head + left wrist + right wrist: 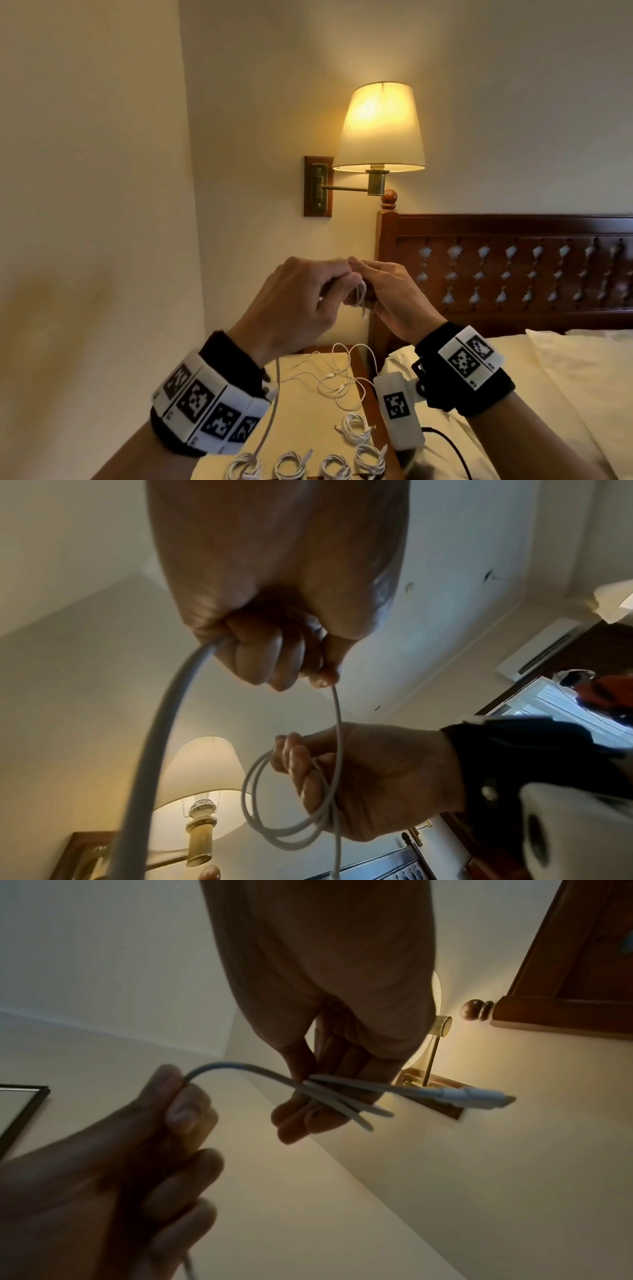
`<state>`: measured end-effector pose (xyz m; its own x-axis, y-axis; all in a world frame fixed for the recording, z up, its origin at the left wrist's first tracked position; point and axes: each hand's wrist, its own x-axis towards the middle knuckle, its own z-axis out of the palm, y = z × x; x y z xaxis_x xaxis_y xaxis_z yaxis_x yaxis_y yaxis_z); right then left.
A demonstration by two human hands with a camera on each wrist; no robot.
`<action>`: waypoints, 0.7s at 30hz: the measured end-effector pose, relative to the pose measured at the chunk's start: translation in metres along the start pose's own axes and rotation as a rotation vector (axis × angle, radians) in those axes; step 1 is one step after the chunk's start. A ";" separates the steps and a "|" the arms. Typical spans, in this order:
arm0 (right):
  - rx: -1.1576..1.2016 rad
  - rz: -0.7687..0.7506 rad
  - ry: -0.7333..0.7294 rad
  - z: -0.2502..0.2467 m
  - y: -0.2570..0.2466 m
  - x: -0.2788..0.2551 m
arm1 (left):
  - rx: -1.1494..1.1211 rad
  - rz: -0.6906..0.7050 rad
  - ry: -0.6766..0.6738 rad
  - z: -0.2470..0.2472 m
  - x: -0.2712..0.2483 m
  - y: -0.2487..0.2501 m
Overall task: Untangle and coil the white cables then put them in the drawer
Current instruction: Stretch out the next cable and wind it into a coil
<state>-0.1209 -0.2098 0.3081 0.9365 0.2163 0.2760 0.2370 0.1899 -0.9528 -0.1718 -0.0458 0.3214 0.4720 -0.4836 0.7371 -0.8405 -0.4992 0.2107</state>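
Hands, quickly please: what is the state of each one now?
Left hand: closed, pinching the white cable it feeds.
Right hand: closed, holding the loops of the same cable.

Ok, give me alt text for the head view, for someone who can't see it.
Both hands, left hand and right hand, wind a white cable into a small coil at chest height. Below on the nightstand lie five finished coils and loose cables, beside a lit wall lamp and bed.
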 end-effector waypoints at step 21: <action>0.345 0.177 -0.195 0.013 -0.006 -0.010 | -0.189 -0.261 0.264 0.028 0.008 -0.071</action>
<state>-0.1348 -0.2008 0.3130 0.8806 0.4449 0.1629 -0.0540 0.4358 -0.8984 -0.1011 -0.0343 0.2948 0.6122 -0.1450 0.7773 -0.7469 -0.4285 0.5084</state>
